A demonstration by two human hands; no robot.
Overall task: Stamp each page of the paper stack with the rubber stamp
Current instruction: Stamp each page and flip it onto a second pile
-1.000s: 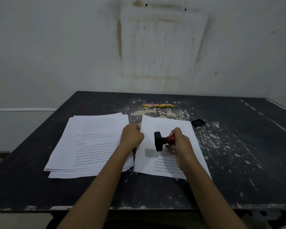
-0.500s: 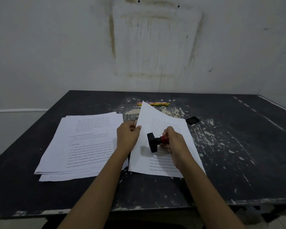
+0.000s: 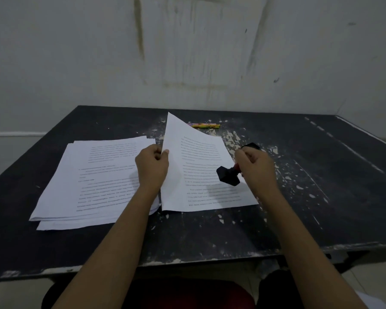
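A stack of printed pages (image 3: 94, 181) lies on the left of the black table (image 3: 210, 230). To its right lies a single printed sheet (image 3: 201, 166). My left hand (image 3: 152, 168) pinches that sheet's left edge and holds that side raised, so the far left corner stands up. My right hand (image 3: 255, 168) grips the red handle of the rubber stamp (image 3: 228, 175), whose black base points left and hovers over the sheet's right half.
Two coloured pencils (image 3: 204, 125) lie at the back of the table behind the sheet. A small black ink pad (image 3: 252, 146) sits partly hidden behind my right hand. A stained wall stands close behind the table. The table's front edge is near my body.
My left hand has taken the right sheet's left edge and lifted it higher. My right hand with the stamp has moved to the right, off the middle of the page.
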